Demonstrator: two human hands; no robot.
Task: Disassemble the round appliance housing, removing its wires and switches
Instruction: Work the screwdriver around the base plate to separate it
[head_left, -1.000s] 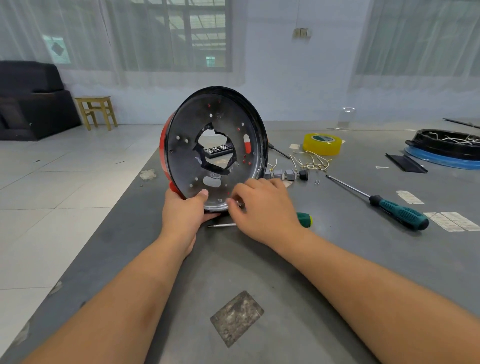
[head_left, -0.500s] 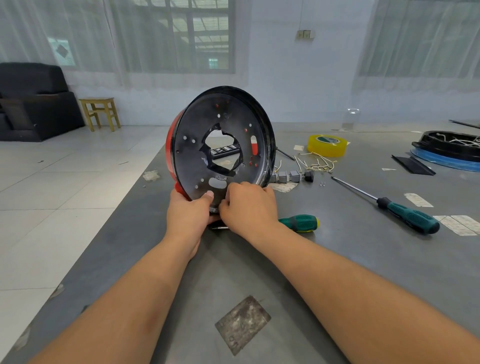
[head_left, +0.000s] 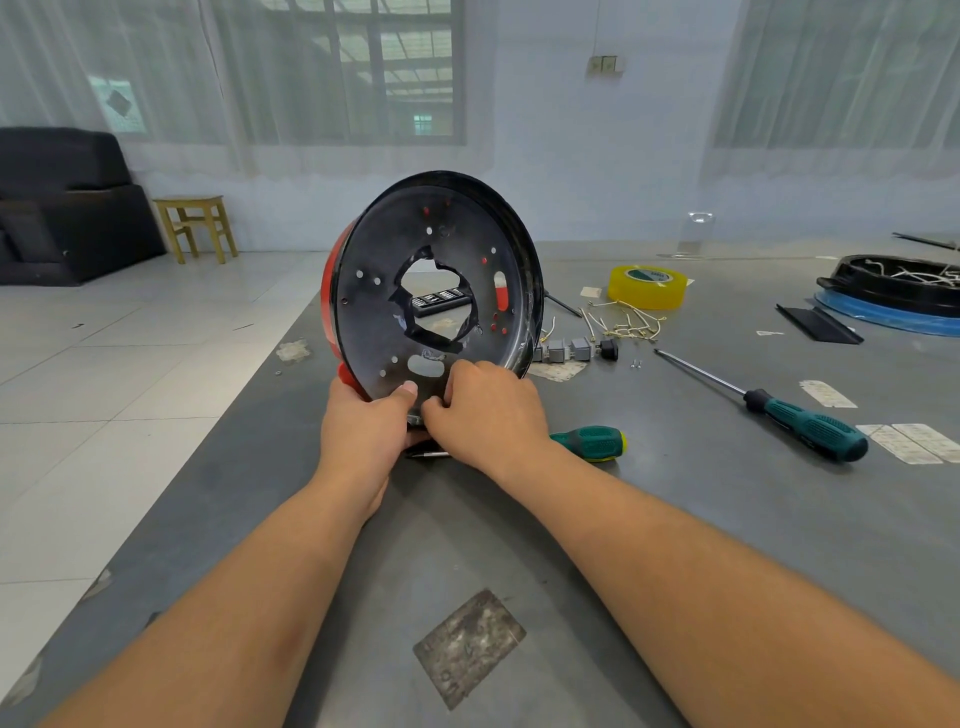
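The round housing (head_left: 395, 249), black inside with a red outer shell and a jagged hole in its middle, stands on edge on the grey table (head_left: 675, 519). My left hand (head_left: 363, 431) grips its lower left rim, thumb on the inner face. My right hand (head_left: 488, 415) is closed at the bottom rim beside the left thumb, fingers curled on something small that I cannot make out. Loose pale wires (head_left: 623, 322) and several small grey and black switches (head_left: 576, 349) lie on the table behind the housing.
A short green screwdriver (head_left: 589, 444) lies just under my right wrist; a long one (head_left: 800, 421) lies to the right. Yellow tape roll (head_left: 647, 287), a black strip (head_left: 818, 325) and another black-and-blue housing (head_left: 893, 296) sit at the back right. The table's left edge runs close by.
My right hand has slid left along the bottom rim to meet the left thumb. The housing has turned slightly, and the view has shifted a little.
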